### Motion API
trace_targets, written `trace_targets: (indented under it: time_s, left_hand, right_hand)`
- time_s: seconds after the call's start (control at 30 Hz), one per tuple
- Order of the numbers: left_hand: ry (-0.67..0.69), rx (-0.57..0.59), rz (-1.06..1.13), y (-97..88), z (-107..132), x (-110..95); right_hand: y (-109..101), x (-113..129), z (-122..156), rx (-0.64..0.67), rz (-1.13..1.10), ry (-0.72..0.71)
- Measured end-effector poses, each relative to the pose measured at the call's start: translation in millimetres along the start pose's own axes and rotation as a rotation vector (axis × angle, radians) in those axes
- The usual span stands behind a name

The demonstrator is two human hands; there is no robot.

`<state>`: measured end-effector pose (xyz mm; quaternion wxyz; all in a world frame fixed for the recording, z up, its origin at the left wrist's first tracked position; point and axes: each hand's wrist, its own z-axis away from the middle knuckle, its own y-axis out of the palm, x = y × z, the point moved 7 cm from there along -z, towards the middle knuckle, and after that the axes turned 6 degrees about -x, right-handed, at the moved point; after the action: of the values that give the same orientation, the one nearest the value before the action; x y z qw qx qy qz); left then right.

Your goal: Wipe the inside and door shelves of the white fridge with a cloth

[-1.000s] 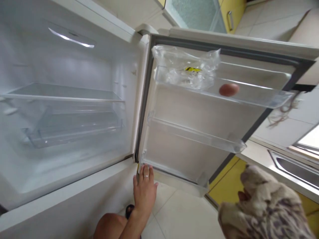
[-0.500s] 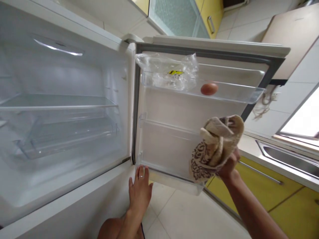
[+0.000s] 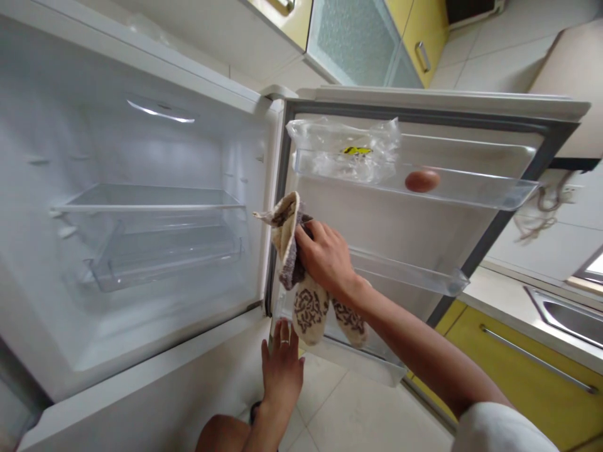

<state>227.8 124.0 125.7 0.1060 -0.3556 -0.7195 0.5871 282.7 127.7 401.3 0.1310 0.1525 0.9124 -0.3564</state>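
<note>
Bunched in my right hand (image 3: 327,256) is a cream cloth with a brown pattern (image 3: 311,312), its lower folds hanging down. The hand is closed on it in front of the hinge side of the open fridge door (image 3: 405,229). My left hand (image 3: 282,361) has its fingers stretched out, with the fingertips at the hinge end of the lowest door shelf (image 3: 372,364). Above, a clear plastic bag with a yellow label (image 3: 351,157) and a brown egg (image 3: 423,180) rest in the top door shelf (image 3: 490,191).
To the left lies the fridge interior, with a glass shelf (image 3: 160,198) and a clear drawer (image 3: 169,254). Yellow cabinets (image 3: 532,351) and a sink (image 3: 575,317) stand at the right. Pale floor tiles (image 3: 353,408) show below the door.
My right hand has swept the cloth left across the door, from the outer side to the hinge side. My left hand stays at the bottom shelf. The view has shifted slightly left.
</note>
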Motion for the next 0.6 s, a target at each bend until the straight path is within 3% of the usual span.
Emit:
trace_targets:
  time_s: [0.13,0.23,0.33,0.47,0.6]
  left_hand:
    - [-0.015,0.041,0.01,3.2,-1,4]
    - [-0.001,0.033,-0.005,5.7,-1,7]
    - [0.015,0.042,-0.05,7.4,0,9]
    - [0.023,0.019,-0.112,3.2,1,8]
    - [0.037,0.001,-0.142,0.6,2,7]
  right_hand:
    - [5,12,-38,0.193,-0.101,0.095]
    - [5,0,-63,0.387,-0.19,0.174]
    - [6,-16,-79,0.552,-0.23,0.119]
    - [5,-42,-69,0.684,-0.278,0.068]
    - [-4,-73,-40,0.741,-0.431,0.185]
